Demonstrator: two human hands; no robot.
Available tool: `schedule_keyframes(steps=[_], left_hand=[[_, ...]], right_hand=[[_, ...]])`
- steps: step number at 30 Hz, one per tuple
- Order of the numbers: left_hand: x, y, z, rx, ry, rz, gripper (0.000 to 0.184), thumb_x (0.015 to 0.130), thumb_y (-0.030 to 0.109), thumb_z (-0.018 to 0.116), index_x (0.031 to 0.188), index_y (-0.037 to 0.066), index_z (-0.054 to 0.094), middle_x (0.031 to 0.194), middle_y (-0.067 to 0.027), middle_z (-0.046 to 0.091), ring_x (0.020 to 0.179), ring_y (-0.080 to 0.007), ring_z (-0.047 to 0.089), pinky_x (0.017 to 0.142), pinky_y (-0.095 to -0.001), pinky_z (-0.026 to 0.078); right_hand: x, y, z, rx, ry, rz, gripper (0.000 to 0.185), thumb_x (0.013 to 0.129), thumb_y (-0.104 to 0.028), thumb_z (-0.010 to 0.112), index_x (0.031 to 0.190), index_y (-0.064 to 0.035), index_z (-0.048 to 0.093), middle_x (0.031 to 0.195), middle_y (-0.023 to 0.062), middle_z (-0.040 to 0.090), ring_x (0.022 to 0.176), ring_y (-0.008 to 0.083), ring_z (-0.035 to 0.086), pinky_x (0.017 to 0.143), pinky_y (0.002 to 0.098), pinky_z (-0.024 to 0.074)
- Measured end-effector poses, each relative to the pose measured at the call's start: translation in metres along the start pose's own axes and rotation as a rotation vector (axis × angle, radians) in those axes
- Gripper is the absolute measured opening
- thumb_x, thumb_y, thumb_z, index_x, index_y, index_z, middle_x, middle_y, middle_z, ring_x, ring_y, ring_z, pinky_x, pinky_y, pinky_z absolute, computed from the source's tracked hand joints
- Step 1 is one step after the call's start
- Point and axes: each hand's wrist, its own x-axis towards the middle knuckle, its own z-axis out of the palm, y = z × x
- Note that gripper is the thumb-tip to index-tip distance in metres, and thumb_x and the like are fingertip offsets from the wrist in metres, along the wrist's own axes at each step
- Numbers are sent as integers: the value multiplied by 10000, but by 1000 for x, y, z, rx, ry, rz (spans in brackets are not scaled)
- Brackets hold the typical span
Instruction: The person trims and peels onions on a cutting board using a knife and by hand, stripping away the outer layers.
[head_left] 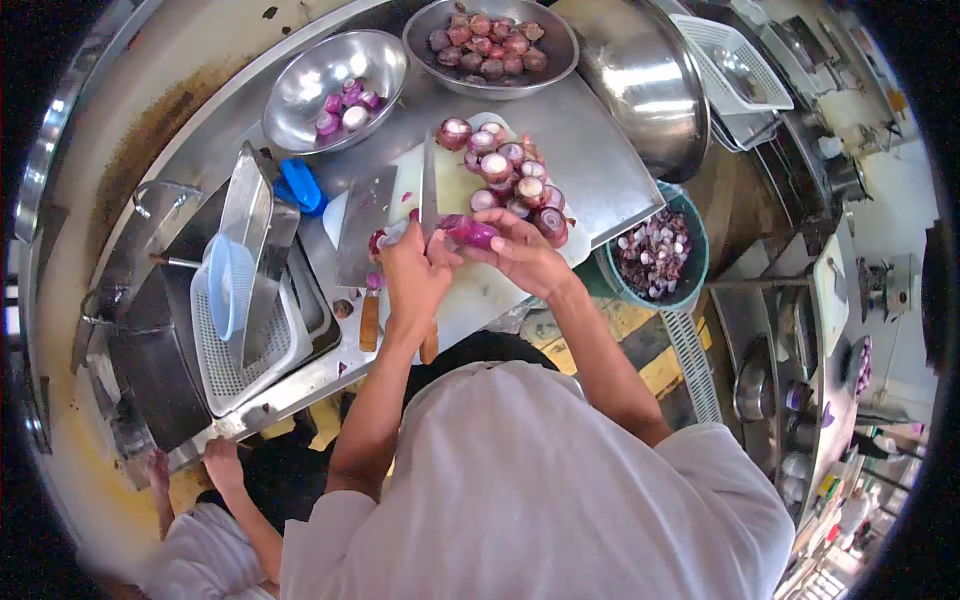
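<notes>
Both my hands meet over the white cutting board (485,290). A peeled purple onion (482,236) lies between them. My right hand (530,258) is closed around its right side with the fingertips. My left hand (412,272) pinches at its left end, where some skin shows. A narrow knife blade (429,180) points away just beyond my left hand, which partly hides it. Left of that lies a cleaver (365,225) with a wooden handle. Trimmed, unpeeled red onions (495,167) are heaped on the board's far right.
A steel bowl (290,95) holds several peeled onions; another bowl (490,90) holds whole ones. At right stands a green bin (700,265) of peelings. A blue object (300,186), a white basket (225,385) and a sink are left. Another person's hand (223,462) touches the counter edge.
</notes>
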Motion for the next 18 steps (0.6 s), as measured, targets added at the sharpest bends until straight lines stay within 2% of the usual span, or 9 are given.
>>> schedule_keyframes(steps=[4, 6, 8, 10, 13, 17, 18], left_hand=[[3, -6, 0, 165, -66, 82, 98, 935, 4, 555, 872, -68, 573, 683, -144, 682, 593, -183, 711, 490, -319, 532], [9, -3, -3, -61, 3, -69, 85, 938, 13, 559, 920, -64, 590, 676, -120, 689, 589, -173, 704, 433, -293, 511], [14, -7, -8, -14, 11, -90, 92, 942, 18, 558, 948, -65, 597, 673, -111, 688, 588, -171, 701, 416, -287, 507], [18, -16, -10, 0, 51, -144, 140, 955, 30, 548, 1032, -72, 605, 673, -106, 687, 585, -177, 694, 411, -287, 519], [11, -16, -14, -9, 3, -41, 94, 977, 43, 525, 989, -36, 572, 722, -111, 655, 587, -181, 689, 381, -271, 499], [18, -20, -20, -44, -7, -36, 92, 977, 46, 525, 1006, -31, 565, 701, -120, 656, 562, -181, 682, 383, -272, 501], [24, -24, -22, -22, 8, -106, 92, 979, 44, 522, 1006, -32, 565, 694, -120, 659, 551, -184, 680, 381, -274, 496]], right_hand=[[4, 6, -9, -32, 115, -47, 325, 926, -61, 658, 1227, -29, 539, 1271, 100, 573, 1173, 250, 587, 1011, 399, 509], [0, 3, -8, 5, 57, -75, 323, 926, -62, 658, 1225, -28, 540, 1273, 104, 567, 1173, 253, 587, 1031, 407, 501], [-6, -3, -2, 42, -1, -107, 322, 926, -64, 658, 1224, -28, 540, 1275, 107, 562, 1172, 256, 587, 1050, 415, 493], [-8, -10, 3, 136, -39, -48, 366, 924, -68, 659, 1255, -27, 509, 1242, 94, 561, 1180, 232, 587, 1049, 433, 502], [-4, -10, -4, 156, -45, -31, 395, 927, -59, 651, 1287, -23, 490, 1239, 95, 562, 1177, 226, 589, 1051, 426, 503], [1, -2, -16, 23, 33, -59, 441, 934, -79, 648, 1324, -7, 458, 1252, 107, 567, 1189, 230, 586, 1060, 415, 490], [-1, -2, -16, 62, 20, -54, 433, 940, -73, 634, 1328, 9, 461, 1275, 123, 563, 1208, 248, 575, 1077, 431, 474]])
